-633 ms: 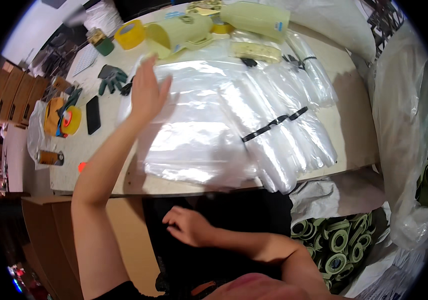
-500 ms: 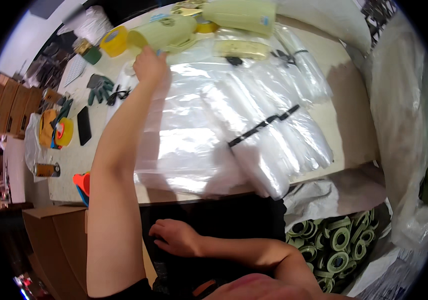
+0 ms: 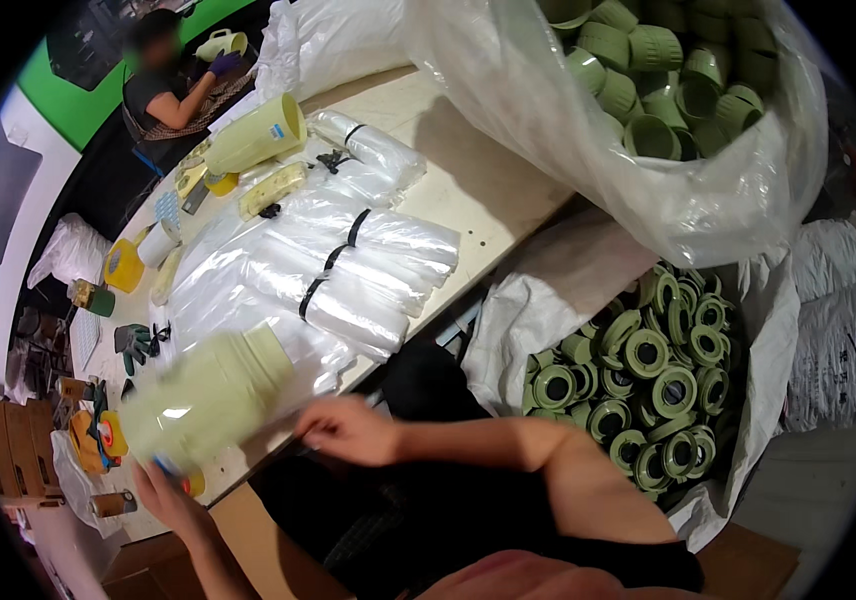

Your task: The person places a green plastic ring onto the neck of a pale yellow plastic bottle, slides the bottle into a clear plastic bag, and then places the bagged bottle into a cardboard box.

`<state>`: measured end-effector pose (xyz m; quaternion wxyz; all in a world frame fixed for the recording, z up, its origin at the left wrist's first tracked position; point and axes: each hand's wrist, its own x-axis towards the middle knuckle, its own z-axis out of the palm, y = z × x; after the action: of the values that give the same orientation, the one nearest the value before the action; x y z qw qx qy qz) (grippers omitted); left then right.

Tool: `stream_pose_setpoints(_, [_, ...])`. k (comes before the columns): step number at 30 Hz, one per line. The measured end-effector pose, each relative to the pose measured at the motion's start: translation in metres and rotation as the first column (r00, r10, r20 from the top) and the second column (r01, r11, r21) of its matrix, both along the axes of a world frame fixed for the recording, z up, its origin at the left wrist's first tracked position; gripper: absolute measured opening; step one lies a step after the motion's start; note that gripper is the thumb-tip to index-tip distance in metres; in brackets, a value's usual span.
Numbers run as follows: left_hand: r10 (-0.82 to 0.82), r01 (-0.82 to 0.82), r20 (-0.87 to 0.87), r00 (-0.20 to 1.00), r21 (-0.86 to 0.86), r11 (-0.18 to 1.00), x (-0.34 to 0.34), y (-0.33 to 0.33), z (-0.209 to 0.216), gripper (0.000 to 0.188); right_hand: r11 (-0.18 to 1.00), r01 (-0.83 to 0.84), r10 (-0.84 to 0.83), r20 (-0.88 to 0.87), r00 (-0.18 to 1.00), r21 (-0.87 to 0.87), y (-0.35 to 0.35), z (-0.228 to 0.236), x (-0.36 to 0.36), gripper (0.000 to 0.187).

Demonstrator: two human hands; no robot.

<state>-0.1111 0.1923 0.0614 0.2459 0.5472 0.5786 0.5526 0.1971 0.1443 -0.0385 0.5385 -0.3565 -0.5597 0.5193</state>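
My left hand (image 3: 170, 508) grips a pale green plastic jug body (image 3: 213, 398) from below, near its lower left end. The jug is tilted over the table's near edge and smeared by motion; its wider ribbed end points up and to the right. Just right of it is my right hand (image 3: 353, 430), its fingers loosely curled and slightly apart, with nothing visible in them. Behind the jug, clear plastic bags (image 3: 218, 275) lie flat on the table, with rolled bundles of bags (image 3: 348, 262) tied by black bands on top.
Another green jug (image 3: 253, 138) lies at the table's far end; a co-worker (image 3: 173, 95) handles one beyond. Tape (image 3: 125, 266) and gloves (image 3: 132, 343) lie left. Right stand a bag of green cups (image 3: 588, 190) and a sack of green ring-shaped parts (image 3: 673, 390).
My left hand has brought the jug from the table's far side to the near edge. The view has turned right, and my right hand is now close to the jug.
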Motion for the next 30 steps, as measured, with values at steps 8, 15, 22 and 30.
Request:
stream_pose_setpoints(8, [-0.313, 0.484, 0.443, 0.840, -0.352, 0.801, -0.004, -0.174, -0.065, 0.044, 0.493, 0.787, -0.869, 0.255, 0.423, 0.372, -0.114, 0.067, 0.289, 0.010])
stream_pose_setpoints(15, [-0.564, 0.436, 0.036, 0.825, -0.675, 0.595, 0.046, -0.182, -0.037, 0.021, 0.331, 0.939, -0.688, 0.706, 0.171, 0.096, -0.234, -0.182, 0.338, 0.044])
stream_pose_setpoints(22, [-0.341, 0.443, 0.283, 0.896, -0.595, 0.670, 0.020, -0.191, 0.005, 0.028, 0.329, 0.832, -0.050, 0.872, 0.487, -0.446, -0.277, -0.303, 0.238, 0.063])
stream_pose_setpoints(30, [-0.310, 0.414, 0.278, 0.909, -0.675, 0.610, 0.056, -0.195, -0.012, 0.037, 0.422, 0.777, 0.362, 0.873, 0.327, -0.466, -0.300, -0.329, 0.192, 0.091])
